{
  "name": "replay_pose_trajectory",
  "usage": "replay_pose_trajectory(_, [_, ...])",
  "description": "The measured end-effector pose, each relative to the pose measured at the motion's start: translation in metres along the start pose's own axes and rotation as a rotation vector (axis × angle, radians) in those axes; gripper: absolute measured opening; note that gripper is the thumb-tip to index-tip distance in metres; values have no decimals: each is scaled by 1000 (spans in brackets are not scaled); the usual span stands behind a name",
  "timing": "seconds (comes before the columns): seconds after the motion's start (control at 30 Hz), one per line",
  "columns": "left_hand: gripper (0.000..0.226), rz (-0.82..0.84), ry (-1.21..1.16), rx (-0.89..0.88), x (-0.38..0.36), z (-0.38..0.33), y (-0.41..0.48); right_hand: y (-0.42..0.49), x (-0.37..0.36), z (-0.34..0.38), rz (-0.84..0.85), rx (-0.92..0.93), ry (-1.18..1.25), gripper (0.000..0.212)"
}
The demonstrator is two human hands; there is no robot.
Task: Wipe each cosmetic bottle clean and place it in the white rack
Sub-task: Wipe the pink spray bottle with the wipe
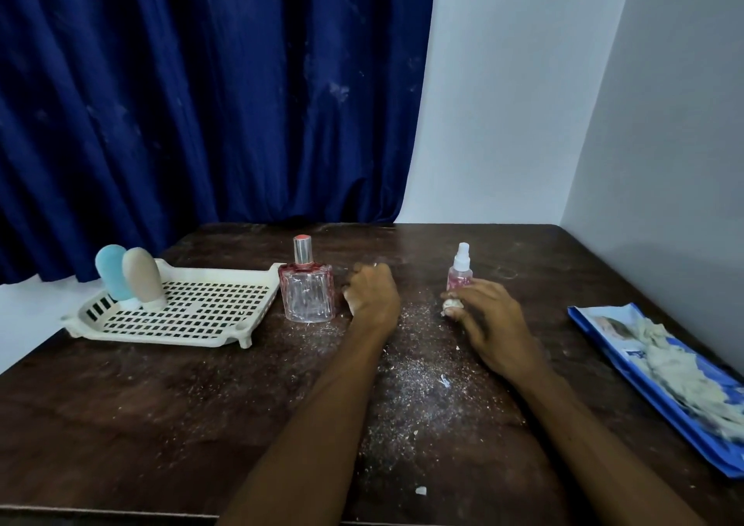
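Observation:
A white rack (pixel 189 316) sits at the table's left with a blue bottle (pixel 112 271) and a beige bottle (pixel 143 278) standing upside down in its back corner. A pink glass perfume bottle (pixel 308 292) stands upright just right of the rack. A small pink spray bottle (pixel 459 269) stands further right. My left hand (pixel 372 292) rests on the table beside the perfume bottle, fingers curled, with nothing seen in it. My right hand (pixel 489 322) pinches a crumpled white wipe (pixel 451 304) on the table, just in front of the spray bottle.
A blue wipes packet (pixel 628 368) with used crumpled wipes (pixel 680 376) on it lies at the table's right edge. White dust and crumbs (pixel 414 368) cover the dark wooden table (pixel 161 425). A blue curtain and a white wall stand behind.

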State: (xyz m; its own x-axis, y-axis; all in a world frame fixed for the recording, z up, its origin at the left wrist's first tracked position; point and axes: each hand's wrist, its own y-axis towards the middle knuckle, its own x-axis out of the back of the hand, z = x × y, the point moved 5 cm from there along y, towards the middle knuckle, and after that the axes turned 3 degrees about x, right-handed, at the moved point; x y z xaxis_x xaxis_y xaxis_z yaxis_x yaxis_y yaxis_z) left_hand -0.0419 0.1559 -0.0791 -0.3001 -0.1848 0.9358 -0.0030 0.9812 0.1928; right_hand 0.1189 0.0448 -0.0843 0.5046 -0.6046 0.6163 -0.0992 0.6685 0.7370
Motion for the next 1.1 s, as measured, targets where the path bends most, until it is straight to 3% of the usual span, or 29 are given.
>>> replay_pose_trajectory(0.2, [50, -28, 40, -80, 12, -5, -6, -2, 1, 1, -7, -11, 5, 22])
replay_pose_trajectory(0.3, [61, -41, -219, -66, 20, 0, -13, -3, 2, 0, -6, -21, 6, 23])
replay_pose_trajectory(0.4, [56, -27, -609, -27, 20, 8, -21, -4, 2, 1, -3, -25, 4, 24])
replay_pose_trajectory(0.5, [58, -77, -753, -47, 17, 14, -30, -3, 3, 0, -4, -14, -6, 23])
replay_pose_trajectory(0.73, [43, -159, -729, -32, 19, 23, -45, -3, 5, 6, -32, 22, -6, 22])
replay_pose_trajectory(1.1, [53, -144, -744, -3, 16, 27, -51, -4, 7, 7, 3, -13, -59, 22])
